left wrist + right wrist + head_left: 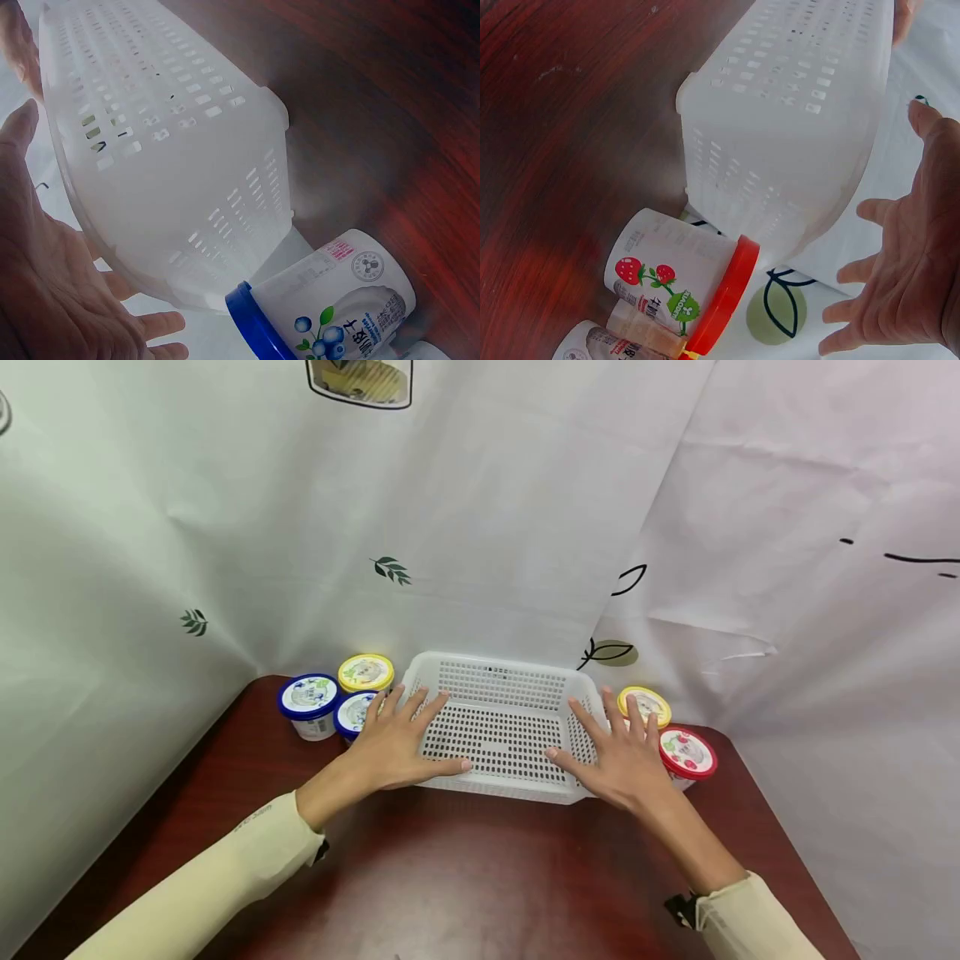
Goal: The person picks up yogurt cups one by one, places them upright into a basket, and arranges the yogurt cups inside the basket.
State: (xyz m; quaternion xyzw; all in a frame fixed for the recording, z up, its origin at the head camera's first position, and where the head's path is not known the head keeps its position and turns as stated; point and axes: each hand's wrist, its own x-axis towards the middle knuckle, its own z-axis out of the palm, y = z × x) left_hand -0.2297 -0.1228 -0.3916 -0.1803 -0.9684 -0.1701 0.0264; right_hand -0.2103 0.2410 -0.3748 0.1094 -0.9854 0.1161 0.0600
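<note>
- Left sleeve (202, 881) and right sleeve (753, 922), pale: yours, both coming in from the near side of the table.
- Table (480, 868), one: dark red, wood-grained, its far edge against a white printed cloth (525, 510).
- Left hand (396, 743), yours: fingers spread, palm down, at the basket's left end; whether it touches the rim, you cannot tell.
- Right hand (626, 762), yours: fingers spread likewise, at the basket's right end; contact again cannot be told.
- White basket (491, 727), one: perforated plastic, upright, midway along the table's far edge, between your hands.
- Blue-lidded cup (311, 697), one: upright near the table's far left corner.
- Second blue-lidded cup (354, 714), one: just beside the first, partly hidden by your fingers.
- Left yellow-lidded cup (365, 672), one: behind these, close to the far edge.
- Right yellow-lidded cup (647, 704), one: by the far edge, right of the basket, partly behind your fingers.
- Red-lidded cup (687, 753), one: near the far right corner.
</note>
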